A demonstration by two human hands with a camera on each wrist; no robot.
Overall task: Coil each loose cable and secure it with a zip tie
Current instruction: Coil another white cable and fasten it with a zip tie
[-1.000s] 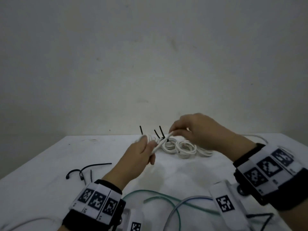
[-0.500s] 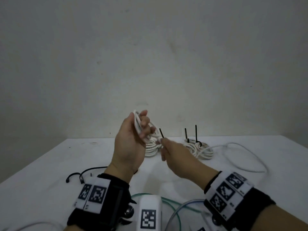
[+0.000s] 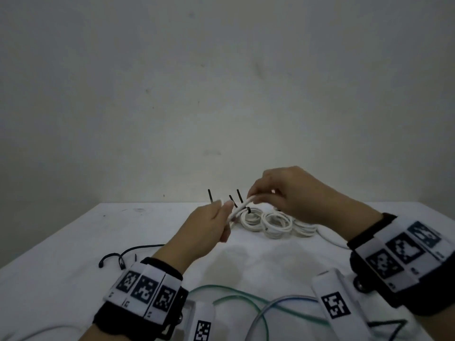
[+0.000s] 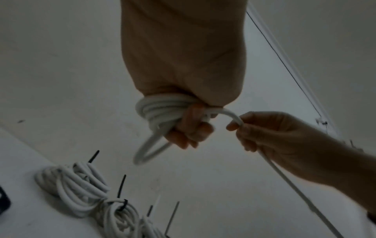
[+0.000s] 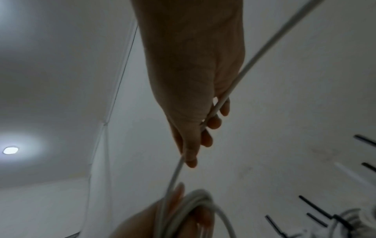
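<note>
White tabletop [image 3: 73, 279] under a bare wall: above it the white cable [image 4: 162, 107] is partly wound into loops gripped in the left hand [image 3: 209, 232], its free run pinched by the right hand [image 3: 290, 193] just beside. Behind the hands lie tied white coils [image 3: 275, 223] with black zip-tie tails upright. Loose black zip ties [image 3: 128, 254] rest at left; green and blue cables [image 3: 234, 296] curve nearer the wrists.

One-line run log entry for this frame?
phase: coiling | left hand: grips white round cable coil | right hand: pinches cable's free run, feeding | tied white coils: on white table | zip tie: not yet on
</note>
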